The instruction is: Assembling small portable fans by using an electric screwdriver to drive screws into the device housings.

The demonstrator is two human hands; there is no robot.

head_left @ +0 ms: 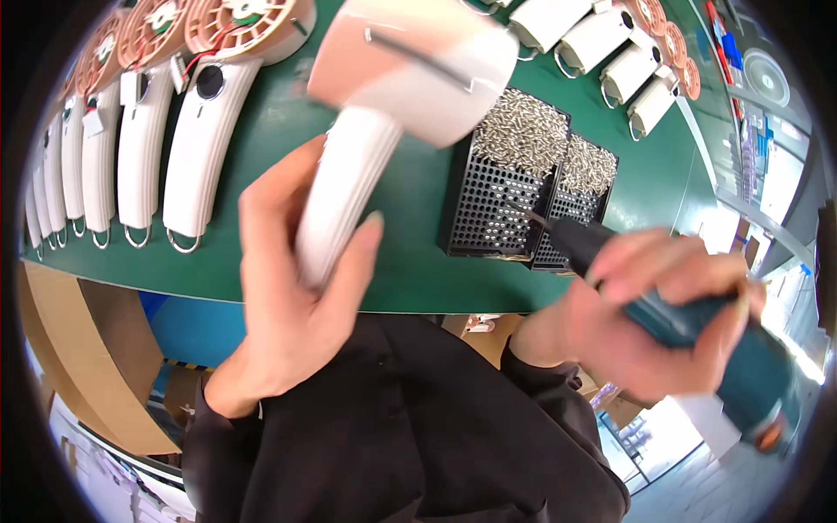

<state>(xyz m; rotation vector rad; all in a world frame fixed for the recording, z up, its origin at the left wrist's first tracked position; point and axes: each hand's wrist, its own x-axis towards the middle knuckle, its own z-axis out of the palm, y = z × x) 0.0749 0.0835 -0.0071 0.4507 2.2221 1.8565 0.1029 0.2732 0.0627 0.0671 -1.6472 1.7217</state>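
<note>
My left hand point(283, 270) is wrapped round the white handle of a hair-dryer-shaped appliance point(349, 179). Its wide head is pale pink and white, with a dark slot along it, and it is slightly blurred. My right hand point(645, 322) grips a dark teal electric screwdriver point(758, 370) with a black nose. The screwdriver's thin bit points left, over a black perforated tray point(479, 218). Silver screws point(523, 131) are heaped at that tray's far end, and some sit in its holes. Whether the bit touches a screw I cannot tell.
Beside the first tray stands a second black screw tray point(567, 209). Several partly assembled appliances point(205, 157) with pink round frames, red wires and hanging loops line the left of the green table point(410, 279). More white housings point(597, 39) lie at the far right. A cardboard box point(96, 357) is below left.
</note>
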